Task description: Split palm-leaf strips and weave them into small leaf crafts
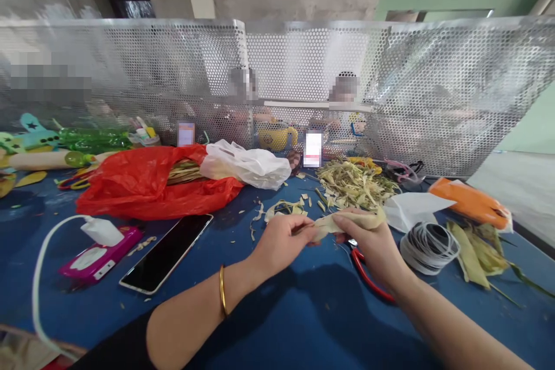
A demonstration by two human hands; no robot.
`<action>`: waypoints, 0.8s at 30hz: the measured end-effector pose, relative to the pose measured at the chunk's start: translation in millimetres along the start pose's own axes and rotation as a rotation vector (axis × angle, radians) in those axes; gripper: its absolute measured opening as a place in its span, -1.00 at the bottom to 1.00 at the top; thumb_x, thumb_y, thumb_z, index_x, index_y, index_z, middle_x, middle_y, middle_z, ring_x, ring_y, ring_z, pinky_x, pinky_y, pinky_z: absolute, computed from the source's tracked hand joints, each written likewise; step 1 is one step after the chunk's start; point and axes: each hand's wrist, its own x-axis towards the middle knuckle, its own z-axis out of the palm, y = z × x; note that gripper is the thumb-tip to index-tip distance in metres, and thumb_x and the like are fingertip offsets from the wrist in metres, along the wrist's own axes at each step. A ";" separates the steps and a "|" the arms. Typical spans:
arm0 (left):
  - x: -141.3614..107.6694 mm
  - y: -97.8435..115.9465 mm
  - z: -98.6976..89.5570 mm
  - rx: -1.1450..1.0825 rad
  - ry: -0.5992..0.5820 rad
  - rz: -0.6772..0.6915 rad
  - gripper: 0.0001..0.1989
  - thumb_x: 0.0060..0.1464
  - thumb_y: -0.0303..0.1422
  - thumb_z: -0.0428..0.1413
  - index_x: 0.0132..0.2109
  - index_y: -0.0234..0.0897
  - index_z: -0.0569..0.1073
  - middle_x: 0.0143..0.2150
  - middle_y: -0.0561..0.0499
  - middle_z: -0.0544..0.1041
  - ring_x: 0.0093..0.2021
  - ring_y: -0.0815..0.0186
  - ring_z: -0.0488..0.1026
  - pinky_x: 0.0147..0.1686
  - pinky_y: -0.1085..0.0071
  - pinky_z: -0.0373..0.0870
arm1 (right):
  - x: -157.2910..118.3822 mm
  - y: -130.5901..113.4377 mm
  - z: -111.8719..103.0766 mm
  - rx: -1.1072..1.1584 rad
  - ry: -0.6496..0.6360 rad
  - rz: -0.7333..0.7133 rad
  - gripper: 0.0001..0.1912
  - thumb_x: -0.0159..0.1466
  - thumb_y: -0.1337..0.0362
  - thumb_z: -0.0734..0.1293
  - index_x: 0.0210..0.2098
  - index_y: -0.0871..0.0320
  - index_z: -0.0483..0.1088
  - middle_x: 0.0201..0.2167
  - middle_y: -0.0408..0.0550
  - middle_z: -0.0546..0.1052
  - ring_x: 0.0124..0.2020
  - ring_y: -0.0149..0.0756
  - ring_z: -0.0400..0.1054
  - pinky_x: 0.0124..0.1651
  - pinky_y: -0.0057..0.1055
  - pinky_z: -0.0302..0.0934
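Observation:
A pale strip of dry husk (324,228) is stretched between my two hands above the blue table (303,324). My left hand (284,243), with a gold bangle at the wrist, pinches its left end. My right hand (368,240) grips the other end, which sticks out past the fingers. Red-handled pliers (368,278) lie under and beside my right hand, partly hidden by it. Behind my hands sits a heap of husk scraps (355,184). A coil of pale wire (429,247) rests right of my right hand, near larger husk pieces (477,251).
A black-screened phone (167,253), a magenta power strip (100,255) with a white cable and a red plastic bag (130,179) lie at left. An orange packet (472,202) is at right. People sit behind a perforated metal screen (295,58).

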 end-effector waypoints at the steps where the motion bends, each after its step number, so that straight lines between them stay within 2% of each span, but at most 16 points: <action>1: 0.8 -1.6 0.1 -0.122 -0.027 -0.079 -0.76 0.10 -0.20 0.11 -0.35 -0.27 0.54 -0.46 0.02 0.56 -0.40 0.27 0.53 -0.31 0.37 0.46 | 2.3 1.0 -1.6 0.025 0.031 0.028 -0.66 -0.04 0.04 0.49 -0.48 0.23 0.51 -0.58 -0.09 0.48 -0.56 -0.36 0.31 -0.48 -0.44 0.23; 3: 2.2 -3.9 -1.5 -0.300 -0.037 -0.191 -0.75 0.06 -0.18 0.15 -0.35 -0.30 0.54 -0.47 0.02 0.55 -0.44 0.30 0.53 -0.39 0.41 0.46 | 7.7 3.3 -5.8 0.083 0.094 0.071 -0.64 -0.09 0.06 0.52 -0.48 0.24 0.52 -0.60 -0.09 0.49 -0.58 -0.38 0.29 -0.48 -0.44 0.22; 6: 2.7 -5.0 -4.0 -0.368 -0.016 -0.259 -0.77 -0.03 -0.21 0.24 -0.39 -0.33 0.53 -0.52 0.02 0.52 -0.49 0.34 0.49 -0.44 0.45 0.43 | 14.2 6.2 -11.2 0.144 0.132 0.080 -0.64 -0.13 0.08 0.53 -0.48 0.24 0.52 -0.59 -0.09 0.49 -0.60 -0.41 0.27 -0.51 -0.45 0.18; 18: 5.0 -9.5 -13.5 -0.215 0.013 -0.295 -0.82 -0.01 -0.32 0.16 -0.50 -0.30 0.43 -0.64 0.09 0.46 -0.62 0.45 0.34 -0.54 0.54 0.27 | 27.6 10.4 -24.1 0.173 0.298 0.016 -0.68 -0.13 0.13 0.53 -0.62 0.18 0.37 -0.69 -0.21 0.38 -0.64 -0.48 0.21 -0.56 -0.51 0.11; 22: 6.1 -11.6 -14.8 -0.188 0.019 -0.280 -0.82 -0.01 -0.33 0.16 -0.51 -0.30 0.42 -0.66 0.10 0.43 -0.63 0.46 0.32 -0.58 0.57 0.21 | 30.9 15.3 -24.7 0.148 0.314 -0.006 -0.69 -0.12 0.13 0.51 -0.60 0.17 0.37 -0.68 -0.21 0.37 -0.64 -0.46 0.22 -0.55 -0.48 0.13; 24: 7.4 -13.9 -16.5 -0.170 0.034 -0.279 -0.81 -0.01 -0.32 0.15 -0.52 -0.29 0.42 -0.68 0.10 0.42 -0.64 0.47 0.31 -0.59 0.57 0.19 | 33.3 17.2 -27.9 0.129 0.369 -0.022 -0.70 -0.12 0.11 0.49 -0.58 0.17 0.38 -0.67 -0.20 0.37 -0.63 -0.43 0.22 -0.55 -0.46 0.14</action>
